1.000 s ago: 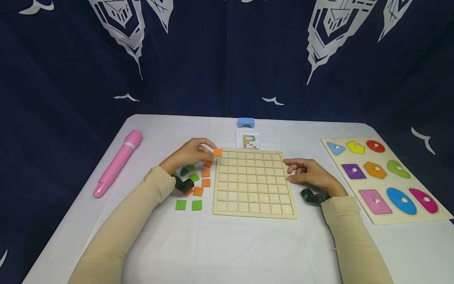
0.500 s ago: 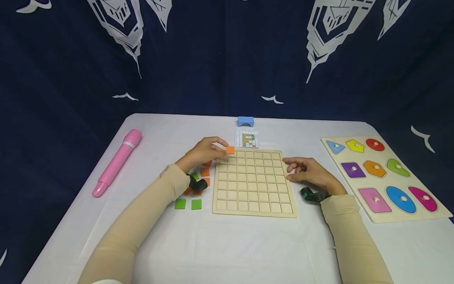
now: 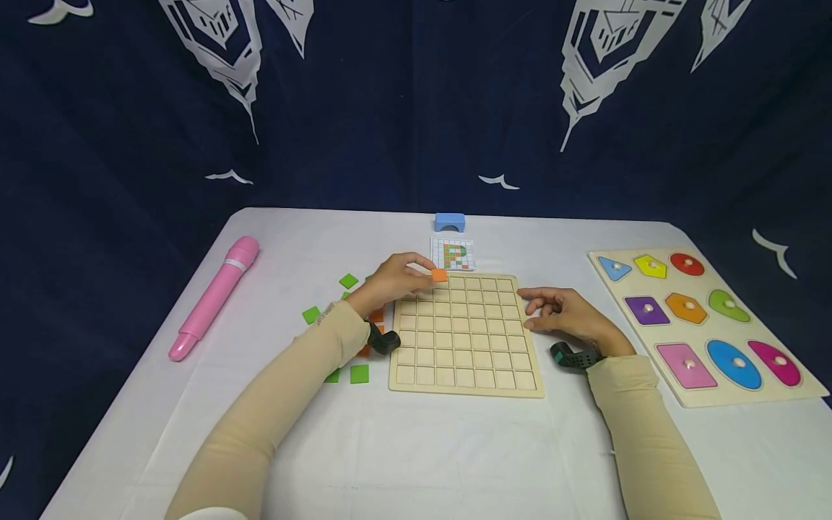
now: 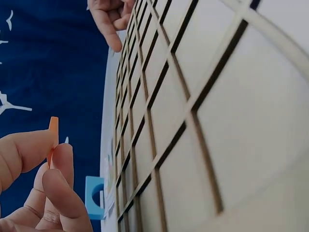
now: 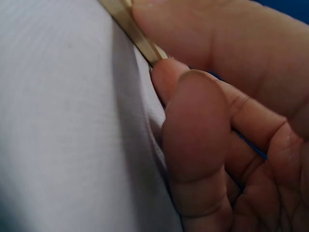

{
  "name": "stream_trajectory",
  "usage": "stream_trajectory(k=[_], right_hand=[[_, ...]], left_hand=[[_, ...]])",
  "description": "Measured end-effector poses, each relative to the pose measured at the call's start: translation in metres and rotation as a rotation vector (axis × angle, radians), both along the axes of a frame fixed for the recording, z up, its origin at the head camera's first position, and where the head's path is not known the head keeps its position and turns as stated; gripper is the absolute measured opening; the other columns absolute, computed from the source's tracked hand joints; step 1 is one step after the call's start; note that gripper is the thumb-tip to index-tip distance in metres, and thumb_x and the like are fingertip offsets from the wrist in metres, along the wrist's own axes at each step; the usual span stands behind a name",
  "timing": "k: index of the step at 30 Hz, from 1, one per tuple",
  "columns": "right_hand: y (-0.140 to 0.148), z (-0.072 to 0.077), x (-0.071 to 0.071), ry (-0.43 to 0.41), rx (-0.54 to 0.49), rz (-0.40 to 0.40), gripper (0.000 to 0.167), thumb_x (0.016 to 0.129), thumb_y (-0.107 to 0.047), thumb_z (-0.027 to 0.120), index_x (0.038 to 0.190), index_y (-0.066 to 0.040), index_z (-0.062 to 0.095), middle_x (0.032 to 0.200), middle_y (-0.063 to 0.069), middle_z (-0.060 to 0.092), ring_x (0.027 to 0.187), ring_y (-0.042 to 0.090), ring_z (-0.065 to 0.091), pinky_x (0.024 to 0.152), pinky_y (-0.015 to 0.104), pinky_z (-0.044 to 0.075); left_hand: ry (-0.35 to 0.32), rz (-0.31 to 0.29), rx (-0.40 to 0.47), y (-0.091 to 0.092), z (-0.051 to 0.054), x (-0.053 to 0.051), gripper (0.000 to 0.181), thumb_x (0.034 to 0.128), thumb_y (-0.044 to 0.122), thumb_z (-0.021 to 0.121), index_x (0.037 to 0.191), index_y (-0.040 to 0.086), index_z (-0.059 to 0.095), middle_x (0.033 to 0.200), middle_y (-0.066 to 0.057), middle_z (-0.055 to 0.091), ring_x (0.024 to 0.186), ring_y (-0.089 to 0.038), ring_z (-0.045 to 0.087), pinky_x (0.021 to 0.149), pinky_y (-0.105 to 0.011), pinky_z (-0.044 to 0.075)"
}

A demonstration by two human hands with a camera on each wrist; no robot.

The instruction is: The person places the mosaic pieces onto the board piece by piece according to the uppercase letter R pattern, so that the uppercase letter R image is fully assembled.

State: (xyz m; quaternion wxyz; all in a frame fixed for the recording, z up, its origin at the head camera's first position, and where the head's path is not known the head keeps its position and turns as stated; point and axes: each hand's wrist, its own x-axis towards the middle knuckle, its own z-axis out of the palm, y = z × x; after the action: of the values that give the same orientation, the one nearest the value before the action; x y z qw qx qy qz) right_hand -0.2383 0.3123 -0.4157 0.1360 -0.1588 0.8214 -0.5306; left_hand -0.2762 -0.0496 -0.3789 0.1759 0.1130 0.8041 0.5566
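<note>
My left hand point(image 3: 394, 279) pinches a thin orange square tile point(image 3: 439, 275) between thumb and fingertips, above the far left part of a wooden grid board point(image 3: 464, 325). In the left wrist view the orange tile point(image 4: 54, 126) is seen edge-on, apart from the board point(image 4: 231, 96). The board's cells hold no tiles. My right hand point(image 3: 565, 314) rests at the board's right edge with loosely bent fingers. In the right wrist view its fingertips point(image 5: 166, 77) touch the wooden rim point(image 5: 133, 29). Behind the board lies a card point(image 3: 453, 255) with a green and orange grid pattern.
Green tiles point(image 3: 360, 374) and orange tiles lie left of the board, partly hidden by my left forearm. A blue arch block point(image 3: 450, 222) stands behind the card. A pink microphone-shaped stick point(image 3: 214, 300) lies far left. At right is a shape puzzle board point(image 3: 698, 325) with knobbed pieces.
My left hand has carried the orange tile to the right, from the board's far left corner to above its back row. The right hand has stayed at the edge.
</note>
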Motion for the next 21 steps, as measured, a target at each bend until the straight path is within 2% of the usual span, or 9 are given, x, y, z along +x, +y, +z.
stream_trajectory(k=[5, 11, 16, 18, 21], right_hand=[[0.000, 0.000, 0.000, 0.001, 0.002, -0.002, 0.066, 0.090, 0.008, 0.080, 0.148, 0.019, 0.051, 0.099, 0.002, 0.067, 0.071, 0.009, 0.049, 0.063, 0.020, 0.046], [0.000, 0.000, 0.000, 0.001, 0.010, -0.005, 0.066, 0.089, 0.009, 0.080, 0.147, 0.020, 0.051, 0.099, 0.002, 0.067, 0.073, 0.009, 0.049, 0.065, 0.020, 0.046], [-0.001, -0.001, -0.001, 0.007, 0.006, -0.003, 0.066, 0.089, 0.009, 0.080, 0.147, 0.020, 0.051, 0.099, 0.002, 0.067, 0.072, 0.008, 0.049, 0.064, 0.020, 0.046], [-0.001, -0.001, 0.000, 0.005, 0.006, -0.005, 0.065, 0.089, 0.008, 0.080, 0.147, 0.020, 0.051, 0.099, 0.001, 0.068, 0.072, 0.008, 0.049, 0.064, 0.020, 0.046], [-0.001, 0.001, 0.000, 0.000, 0.011, -0.005, 0.065, 0.090, 0.008, 0.080, 0.147, 0.019, 0.051, 0.099, 0.000, 0.068, 0.072, 0.009, 0.050, 0.065, 0.020, 0.046]], left_hand=[[-0.005, 0.002, 0.016, 0.007, -0.005, -0.001, 0.037, 0.0982, 0.016, 0.080, 0.132, 0.006, 0.070, 0.114, -0.014, 0.079, 0.092, -0.020, 0.072, 0.083, -0.030, 0.056], [0.007, 0.006, 0.009, 0.010, -0.009, -0.002, 0.036, 0.0977, 0.016, 0.081, 0.131, 0.007, 0.070, 0.113, -0.013, 0.079, 0.092, -0.019, 0.072, 0.083, -0.029, 0.057], [0.013, 0.006, 0.014, 0.010, -0.014, -0.002, 0.037, 0.0977, 0.015, 0.081, 0.132, 0.006, 0.071, 0.096, -0.008, 0.077, 0.079, -0.014, 0.064, 0.076, -0.026, 0.053], [0.025, 0.004, 0.002, 0.009, -0.015, -0.003, 0.037, 0.0981, 0.015, 0.081, 0.133, 0.007, 0.071, 0.090, -0.006, 0.074, 0.076, -0.015, 0.061, 0.073, -0.027, 0.050], [0.063, 0.003, -0.051, 0.008, -0.017, -0.002, 0.036, 0.0975, 0.017, 0.082, 0.132, 0.009, 0.072, 0.092, -0.004, 0.074, 0.079, -0.015, 0.062, 0.075, -0.028, 0.049]])
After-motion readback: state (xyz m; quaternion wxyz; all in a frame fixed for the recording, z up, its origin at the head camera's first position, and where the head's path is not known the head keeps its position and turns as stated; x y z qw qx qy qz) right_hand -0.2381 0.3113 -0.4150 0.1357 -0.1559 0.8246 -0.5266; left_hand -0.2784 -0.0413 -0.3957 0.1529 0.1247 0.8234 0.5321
